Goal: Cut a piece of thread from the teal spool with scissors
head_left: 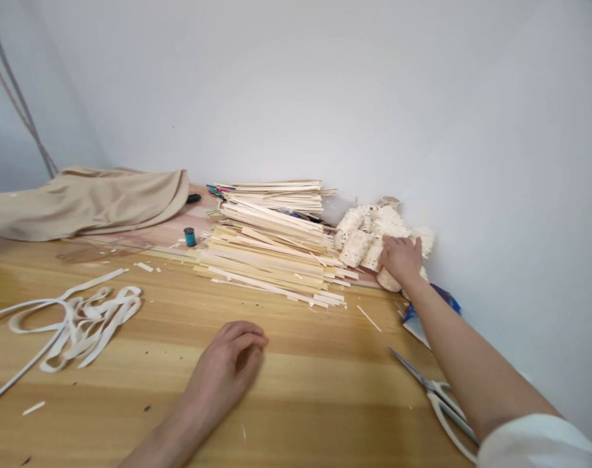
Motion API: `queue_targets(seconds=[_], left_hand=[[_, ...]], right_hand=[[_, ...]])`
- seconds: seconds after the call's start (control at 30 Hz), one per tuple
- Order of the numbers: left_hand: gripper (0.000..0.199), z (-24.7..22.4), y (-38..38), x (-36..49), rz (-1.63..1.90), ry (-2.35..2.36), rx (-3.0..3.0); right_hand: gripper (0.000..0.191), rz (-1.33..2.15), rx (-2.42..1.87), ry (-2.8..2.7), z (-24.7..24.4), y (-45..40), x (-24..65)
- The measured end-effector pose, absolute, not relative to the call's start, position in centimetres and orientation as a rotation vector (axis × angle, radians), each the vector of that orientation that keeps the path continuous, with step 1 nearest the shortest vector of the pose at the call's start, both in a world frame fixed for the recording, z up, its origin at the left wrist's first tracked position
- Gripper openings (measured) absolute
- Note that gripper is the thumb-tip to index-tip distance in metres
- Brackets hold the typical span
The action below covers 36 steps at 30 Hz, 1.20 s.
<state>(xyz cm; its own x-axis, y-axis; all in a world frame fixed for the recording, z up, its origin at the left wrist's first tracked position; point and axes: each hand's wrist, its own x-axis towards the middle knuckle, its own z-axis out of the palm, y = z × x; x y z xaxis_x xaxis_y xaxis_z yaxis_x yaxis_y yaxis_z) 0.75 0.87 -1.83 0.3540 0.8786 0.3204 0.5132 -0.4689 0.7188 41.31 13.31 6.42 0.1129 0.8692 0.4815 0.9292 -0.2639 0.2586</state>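
My right hand [403,257] reaches to the far right, its fingers bent down over a pale woven piece in a heap of woven pieces [357,247]. The fingertips are partly hidden among them. Low over the wooden table [320,390], my left hand [230,357] is loosely curled, with a gap between thumb and forefinger and nothing visible in it. Just left of the woven heap lie stacked bundles of thin, flat pale strips [271,250]. Scissors [435,390] with white handles rest beneath my right forearm, blades pointing away from me.
A blue packet [444,300] lies partly behind my right forearm. On the left are a tangled white flat cord [88,325] and a folded beige cloth [115,198]. A teal thread spool [190,236] stands beside the strips. Behind everything rises a pale wall [296,84].
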Motion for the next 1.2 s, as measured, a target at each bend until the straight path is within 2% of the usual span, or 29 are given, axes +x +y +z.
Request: queue_targets(seconds=[0.47,0.77,1.2], left_hand=[[0.022,-2.0,0.9,0.8,0.965,1.214,2.13],[0.022,-2.0,0.9,0.8,0.951,1.208,2.124],[0.023,-1.7,0.9,0.8,0.909,1.208,2.113]], right_hand=[[0.044,-0.766,-2.432,-1.837,6.7,14.0,41.3],[0.034,-0.686,-2.559,-1.803,7.3,14.6,41.8],[0.039,-0.788,-2.313,-1.472,8.0,12.1,41.6]])
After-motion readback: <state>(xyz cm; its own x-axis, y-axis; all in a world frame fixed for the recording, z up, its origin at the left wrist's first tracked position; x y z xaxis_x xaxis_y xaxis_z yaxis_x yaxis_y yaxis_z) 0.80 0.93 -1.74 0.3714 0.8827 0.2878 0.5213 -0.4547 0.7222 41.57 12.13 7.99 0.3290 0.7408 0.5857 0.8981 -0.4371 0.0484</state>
